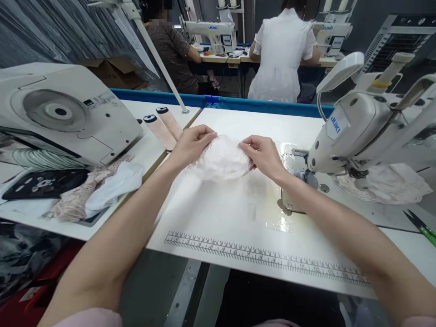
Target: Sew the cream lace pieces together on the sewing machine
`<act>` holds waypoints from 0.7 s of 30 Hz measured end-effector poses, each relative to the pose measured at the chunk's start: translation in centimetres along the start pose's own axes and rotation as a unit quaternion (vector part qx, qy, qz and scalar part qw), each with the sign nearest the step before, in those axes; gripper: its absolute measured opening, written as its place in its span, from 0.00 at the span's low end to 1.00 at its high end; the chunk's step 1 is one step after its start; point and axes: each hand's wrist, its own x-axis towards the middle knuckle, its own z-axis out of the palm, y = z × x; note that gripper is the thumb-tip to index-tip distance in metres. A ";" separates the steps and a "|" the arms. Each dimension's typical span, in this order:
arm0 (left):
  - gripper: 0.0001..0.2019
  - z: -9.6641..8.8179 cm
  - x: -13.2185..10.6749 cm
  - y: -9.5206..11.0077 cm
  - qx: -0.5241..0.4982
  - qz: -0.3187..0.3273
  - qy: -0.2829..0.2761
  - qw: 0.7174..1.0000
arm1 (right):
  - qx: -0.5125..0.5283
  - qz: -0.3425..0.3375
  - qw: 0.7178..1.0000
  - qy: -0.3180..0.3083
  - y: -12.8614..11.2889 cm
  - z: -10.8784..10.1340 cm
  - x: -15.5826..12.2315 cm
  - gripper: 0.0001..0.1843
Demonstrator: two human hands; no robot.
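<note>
Between my two hands a pale, rounded piece of lace-edged fabric (225, 156) is held up over the white sewing table (218, 209). My left hand (194, 143) pinches its left edge between thumb and fingers. At the opposite edge, my right hand (262, 154) grips the fabric the same way, with some fingertips hidden behind it. Just right of my right hand stands a white sewing machine (344, 131). Beside its needle area lies more pale lace-edged fabric (388, 184).
Two thread cones (161, 129) stand behind my left wrist. Another machine (64, 113), a black phone-like object (44, 184) and loose cloth (114, 188) occupy the left table. Green-handled scissors (422, 229) lie far right. A printed ruler (265, 256) runs along the front edge. Two people sit beyond.
</note>
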 end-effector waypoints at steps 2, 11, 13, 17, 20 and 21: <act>0.12 1.0 2.3 -1.1 0.035 0.009 -0.013 0.999 | -0.059 0.016 0.998 0.005 1.0 0.8 2.0 0.12; 0.13 3.5 2.6 -1.9 0.179 0.045 -0.012 0.983 | -0.254 0.025 0.967 0.016 3.0 1.1 3.1 0.13; 0.13 3.4 2.7 -1.5 0.195 0.062 -0.013 0.979 | -0.287 0.023 0.958 0.013 2.8 0.8 3.0 0.13; 0.14 2.4 1.5 -0.6 0.223 0.090 0.007 0.971 | -0.332 -0.015 0.943 0.006 2.1 -0.6 1.3 0.14; 0.18 1.5 -2.2 -0.1 0.235 0.084 0.021 0.968 | -0.348 -0.056 0.936 -0.009 1.7 -2.4 -1.9 0.14; 0.20 1.4 -4.0 -0.1 0.238 0.083 0.015 0.967 | -0.352 -0.069 0.933 -0.021 1.6 -3.1 -3.4 0.14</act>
